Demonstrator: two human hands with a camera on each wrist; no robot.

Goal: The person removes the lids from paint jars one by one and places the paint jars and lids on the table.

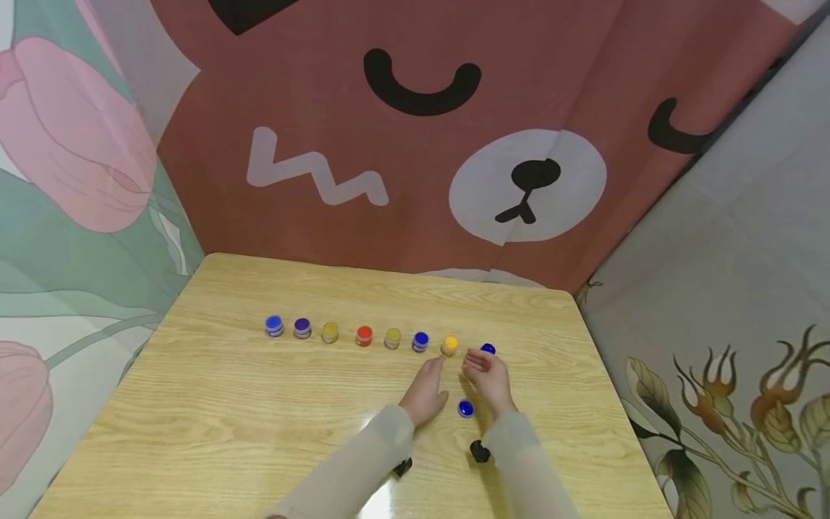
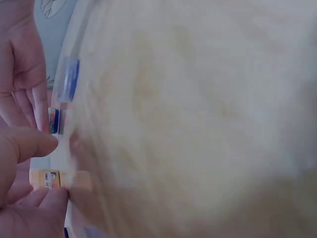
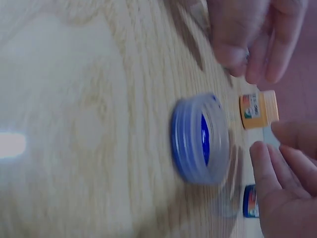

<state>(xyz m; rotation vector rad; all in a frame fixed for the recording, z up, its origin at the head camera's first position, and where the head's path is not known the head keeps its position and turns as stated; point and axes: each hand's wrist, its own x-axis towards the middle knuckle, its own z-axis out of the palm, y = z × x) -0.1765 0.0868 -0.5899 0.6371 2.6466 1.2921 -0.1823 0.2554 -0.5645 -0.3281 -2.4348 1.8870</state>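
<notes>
My left hand point(image 1: 424, 393) reaches over the table with its fingertips just in front of the orange jar point(image 1: 449, 346). The right wrist view shows a gap between that hand point(image 3: 242, 37) and the orange jar point(image 3: 255, 110). My right hand point(image 1: 489, 378) is beside a dark blue jar point(image 1: 488, 349), which its fingers partly cover in the head view. Its thumb and fingers point(image 3: 266, 171) stand apart, holding nothing visible. Between the forearms lies a round blue lid point(image 1: 465, 409) with a translucent threaded rim, seen close in the right wrist view.
Leftward from the orange jar runs a row of small jars: blue point(image 1: 421, 342), yellow point(image 1: 393, 338), red point(image 1: 364, 336), yellow point(image 1: 330, 332), purple point(image 1: 302, 328) and blue point(image 1: 274, 326). They stand on a wooden table point(image 1: 214, 404) before a patterned cloth point(image 1: 311, 231).
</notes>
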